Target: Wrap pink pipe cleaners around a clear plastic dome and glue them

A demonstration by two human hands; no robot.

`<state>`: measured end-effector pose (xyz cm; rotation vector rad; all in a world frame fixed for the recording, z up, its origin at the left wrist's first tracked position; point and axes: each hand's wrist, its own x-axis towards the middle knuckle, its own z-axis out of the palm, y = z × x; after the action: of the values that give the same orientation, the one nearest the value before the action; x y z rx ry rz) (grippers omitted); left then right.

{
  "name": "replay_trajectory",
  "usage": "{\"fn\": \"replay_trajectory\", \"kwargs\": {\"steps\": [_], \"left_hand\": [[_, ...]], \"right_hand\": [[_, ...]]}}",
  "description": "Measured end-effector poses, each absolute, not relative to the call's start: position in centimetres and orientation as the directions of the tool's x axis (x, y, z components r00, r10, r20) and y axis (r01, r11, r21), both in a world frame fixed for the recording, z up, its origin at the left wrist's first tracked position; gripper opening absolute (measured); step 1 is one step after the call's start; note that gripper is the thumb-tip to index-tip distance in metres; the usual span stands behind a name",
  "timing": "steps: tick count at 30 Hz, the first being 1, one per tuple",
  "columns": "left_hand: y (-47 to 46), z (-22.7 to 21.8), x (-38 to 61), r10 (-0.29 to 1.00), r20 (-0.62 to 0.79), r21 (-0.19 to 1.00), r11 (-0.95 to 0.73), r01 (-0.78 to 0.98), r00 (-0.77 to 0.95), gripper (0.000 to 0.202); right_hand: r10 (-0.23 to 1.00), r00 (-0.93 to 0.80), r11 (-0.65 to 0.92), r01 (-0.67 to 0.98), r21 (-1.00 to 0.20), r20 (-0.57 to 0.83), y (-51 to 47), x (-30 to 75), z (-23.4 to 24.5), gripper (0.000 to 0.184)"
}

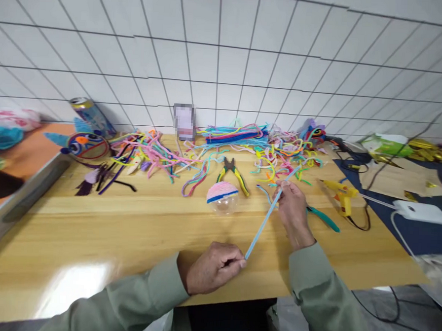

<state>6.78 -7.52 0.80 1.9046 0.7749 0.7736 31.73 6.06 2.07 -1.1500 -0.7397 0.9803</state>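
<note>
A light blue pipe cleaner (264, 224) is stretched at a slant between my two hands. My left hand (215, 268), near the table's front edge, pinches its lower end. Further up, my right hand (292, 206) grips it close to the upper end, which sticks out past the fingers. Left of my right hand sits a clear ball (222, 199), its top covered in pink with a dark blue band below. Behind the ball lie pliers with yellow and green handles (238, 179), jaws pointing away. A teal-handled tool (324, 219) lies partly hidden behind my right hand.
Loose colourful pipe cleaners (157, 154) and a bundle of them (237, 135) lie along the back. A yellow glue gun (343, 194) with a cord rests at right, near a white power bank-like box (424, 212). A decorated round piece (88, 146) and a can (92, 115) stand left.
</note>
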Motion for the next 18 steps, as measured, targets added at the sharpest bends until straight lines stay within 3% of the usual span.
{"fn": "replay_trajectory", "kwargs": {"steps": [4, 11, 18], "left_hand": [[-7.3, 0.4, 6.9, 0.743, 0.208, 0.888, -0.416, 0.195, 0.637, 0.045], [-6.9, -0.5, 7.3, 0.715, 0.238, 0.894, -0.426, 0.140, 0.657, 0.029], [-6.4, -0.9, 7.5, 0.765, 0.247, 0.903, -0.404, 0.145, 0.595, 0.027]], "right_hand": [[0.912, 0.410, 0.091, -0.259, -0.962, -0.024, 6.0, 31.8, 2.3, 0.036], [0.908, 0.415, 0.057, -0.270, -0.961, -0.063, 6.1, 31.8, 2.7, 0.026], [0.893, 0.446, 0.062, -0.254, -0.965, -0.059, 6.5, 32.1, 3.2, 0.021]]}}
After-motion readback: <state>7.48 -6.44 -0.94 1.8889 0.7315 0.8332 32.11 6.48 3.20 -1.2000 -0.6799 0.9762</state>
